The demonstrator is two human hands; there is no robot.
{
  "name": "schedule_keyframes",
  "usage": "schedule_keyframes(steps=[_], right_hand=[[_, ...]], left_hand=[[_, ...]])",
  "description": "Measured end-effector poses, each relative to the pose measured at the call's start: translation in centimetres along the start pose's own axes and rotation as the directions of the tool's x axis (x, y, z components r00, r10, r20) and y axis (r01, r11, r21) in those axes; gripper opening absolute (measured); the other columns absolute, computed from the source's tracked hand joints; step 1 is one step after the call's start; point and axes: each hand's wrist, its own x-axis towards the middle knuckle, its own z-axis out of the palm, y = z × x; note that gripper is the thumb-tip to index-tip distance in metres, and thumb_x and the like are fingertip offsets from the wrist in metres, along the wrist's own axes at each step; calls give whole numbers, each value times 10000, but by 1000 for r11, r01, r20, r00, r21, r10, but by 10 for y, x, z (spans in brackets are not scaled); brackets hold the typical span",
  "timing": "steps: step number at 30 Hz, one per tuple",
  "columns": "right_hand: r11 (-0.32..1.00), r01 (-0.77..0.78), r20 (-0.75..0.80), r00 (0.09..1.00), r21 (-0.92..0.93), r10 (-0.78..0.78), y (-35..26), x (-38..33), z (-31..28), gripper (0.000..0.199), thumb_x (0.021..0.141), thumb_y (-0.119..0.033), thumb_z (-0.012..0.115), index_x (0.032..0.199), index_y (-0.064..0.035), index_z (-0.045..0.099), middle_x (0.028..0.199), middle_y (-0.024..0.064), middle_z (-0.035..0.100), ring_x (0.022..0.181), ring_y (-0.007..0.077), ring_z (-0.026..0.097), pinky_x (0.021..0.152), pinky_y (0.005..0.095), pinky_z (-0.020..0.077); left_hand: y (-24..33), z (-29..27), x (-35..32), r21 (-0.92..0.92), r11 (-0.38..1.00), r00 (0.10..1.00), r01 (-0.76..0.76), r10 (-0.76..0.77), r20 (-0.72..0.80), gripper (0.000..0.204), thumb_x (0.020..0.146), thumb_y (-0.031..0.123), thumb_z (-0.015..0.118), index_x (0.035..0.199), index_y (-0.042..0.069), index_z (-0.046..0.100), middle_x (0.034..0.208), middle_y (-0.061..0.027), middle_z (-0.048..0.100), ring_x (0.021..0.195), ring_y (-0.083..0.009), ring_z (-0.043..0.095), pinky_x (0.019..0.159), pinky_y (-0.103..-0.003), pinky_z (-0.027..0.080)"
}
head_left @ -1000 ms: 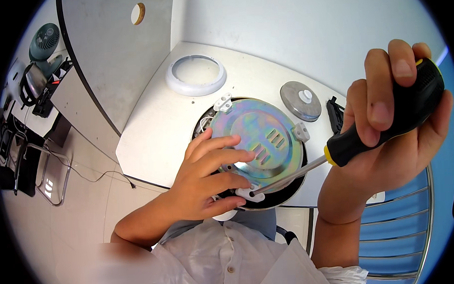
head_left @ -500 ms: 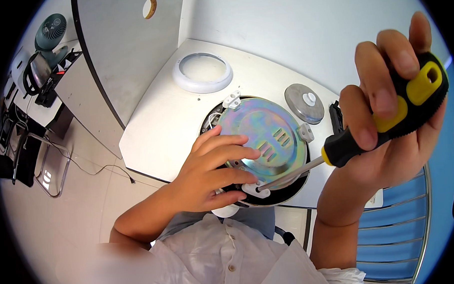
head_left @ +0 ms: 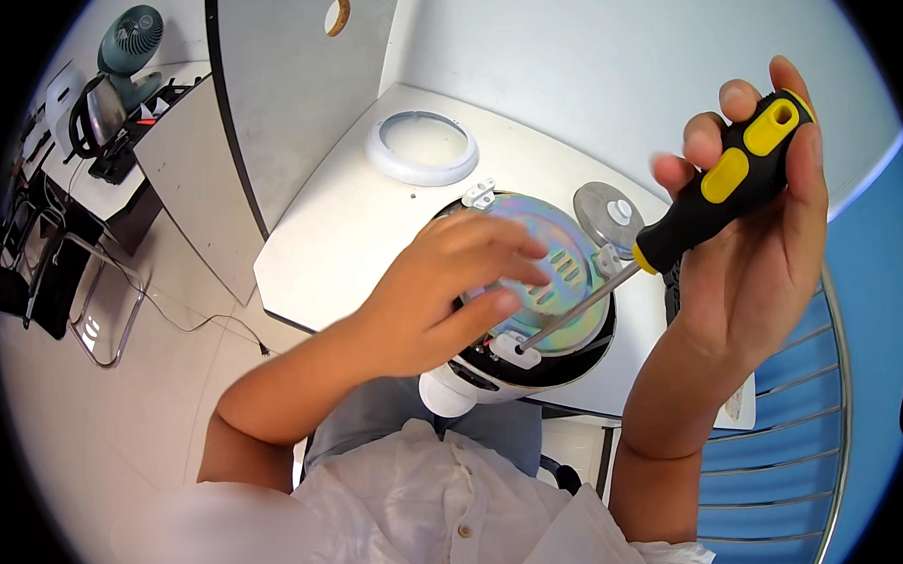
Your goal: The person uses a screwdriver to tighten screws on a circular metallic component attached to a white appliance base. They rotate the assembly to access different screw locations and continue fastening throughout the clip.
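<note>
Head view, centre frame: left hand (head_left: pixel 442 297) presses flat, fingers released, on the iridescent plate (head_left: pixel 561 278) of the upturned cooker. Right hand (head_left: pixel 758 222) clenches the screwdriver (head_left: pixel 702 199), tip in a white bracket (head_left: pixel 514 349). The slanted shaft risks slipping toward the left fingers.

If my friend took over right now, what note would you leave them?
Right hand: gripping the black-and-yellow screwdriver, tip in the white bracket at the near rim.
Left hand: flat on the iridescent metal plate, steadying the round appliance.
On the table: white ring, small metal disc, both already off.
Left: the near bracket screw; two more brackets show at the rim.
</note>
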Motion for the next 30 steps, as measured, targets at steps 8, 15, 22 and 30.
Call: schedule_keyframes(steps=[8,15,22,30], right_hand=[[982,95,78,991,161,-108,10,8,-9,266,937,-165,481,1147,-9,435,835,108,510,530,147,487,431,248,407],[920,-84,357,932,384,-64,25,25,-16,284,897,-112,515,1166,-30,470,825,95,486,518,150,479,419,255,427],[766,-347,715,669,541,-202,36,47,-31,347,928,-199,515,1236,-52,458,890,86,479,614,170,528,484,277,501],[978,-75,56,996,196,65,8,4,2,410,971,-233,487,1287,16,407,1102,142,491,774,209,530,549,314,529]], left_hand=[[-7,-6,2,30,993,962,-115,104,252,226,799,309,694,879,98,681,1185,-76,589,1228,-312,461,1067,-519,229],[-21,0,-24,62,990,976,-123,109,188,176,815,298,687,887,138,698,1198,-64,587,1279,-315,424,1072,-602,174],[-19,3,-24,93,989,982,-113,97,160,160,819,288,684,886,144,690,1191,-48,595,1261,-318,448,1070,-590,188],[-19,5,-28,133,986,986,-103,84,141,176,831,311,663,879,144,688,1181,-54,602,1259,-315,453,1060,-571,207]])
